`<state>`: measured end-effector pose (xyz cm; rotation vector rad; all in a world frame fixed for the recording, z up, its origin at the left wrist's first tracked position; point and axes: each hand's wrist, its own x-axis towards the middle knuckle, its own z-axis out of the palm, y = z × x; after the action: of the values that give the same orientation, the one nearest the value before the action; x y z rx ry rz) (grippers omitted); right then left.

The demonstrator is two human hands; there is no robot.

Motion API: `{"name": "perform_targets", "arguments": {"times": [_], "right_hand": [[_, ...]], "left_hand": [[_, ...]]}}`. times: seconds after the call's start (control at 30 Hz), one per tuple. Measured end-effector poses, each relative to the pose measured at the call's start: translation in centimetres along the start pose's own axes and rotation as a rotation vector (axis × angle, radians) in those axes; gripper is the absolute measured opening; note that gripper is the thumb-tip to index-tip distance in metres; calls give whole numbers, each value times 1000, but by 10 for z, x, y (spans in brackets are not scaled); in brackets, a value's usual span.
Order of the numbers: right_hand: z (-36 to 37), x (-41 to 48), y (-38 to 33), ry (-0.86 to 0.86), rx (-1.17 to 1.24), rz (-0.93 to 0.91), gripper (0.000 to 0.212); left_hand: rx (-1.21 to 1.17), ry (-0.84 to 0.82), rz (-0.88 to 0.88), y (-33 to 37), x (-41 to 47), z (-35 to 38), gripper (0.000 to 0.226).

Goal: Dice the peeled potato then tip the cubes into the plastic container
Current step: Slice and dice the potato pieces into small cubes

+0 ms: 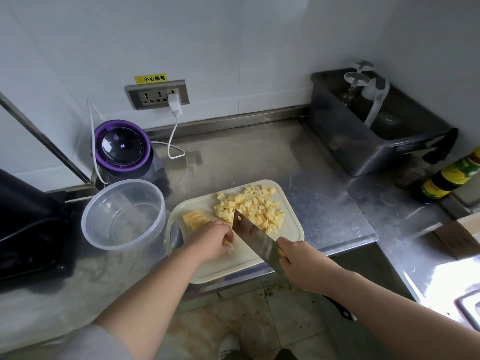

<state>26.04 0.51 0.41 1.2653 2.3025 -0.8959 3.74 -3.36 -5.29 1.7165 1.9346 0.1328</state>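
A cream cutting board (233, 263) lies on the steel counter. A heap of yellow potato cubes (249, 206) covers its far right part. A stack of uncut potato slices (193, 218) lies at the board's far left. My left hand (211, 241) holds down a few potato strips (230, 246) with curled fingers. My right hand (302, 265) grips the handle of a cleaver (253, 236), whose blade stands on the board right beside the left fingers. The clear round plastic container (123, 213) stands empty to the left of the board.
A purple-rimmed appliance (122, 149) with a white cable stands behind the container. A dark machine (28, 219) fills the left edge. At the back right is a grey tub (374, 128) holding glasses; sauce bottles (446, 175) stand beside it. The counter edge runs just under the board.
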Motion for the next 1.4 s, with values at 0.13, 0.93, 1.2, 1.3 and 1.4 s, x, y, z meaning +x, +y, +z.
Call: {"name": "perform_targets", "arguments": {"times": [0.13,0.93,1.2,1.3,1.4], "right_hand": [[0,0,0,-4,-6,-2,21],[0,3,-4,-8,-20,-7,29],[1,2,-4,4,-30,-18,28],[1,3,-4,15,-28,-21,28],[1,4,-3,21,-29,-11,27]], "left_hand": [[-59,-10,17,-7,-4,-3,30],[434,-34,136,14,-23,-2,31],[490,74,227,13,-22,10,32],[431,100,252,6,-24,13,32],[211,95,226,1,-23,12,24]]}}
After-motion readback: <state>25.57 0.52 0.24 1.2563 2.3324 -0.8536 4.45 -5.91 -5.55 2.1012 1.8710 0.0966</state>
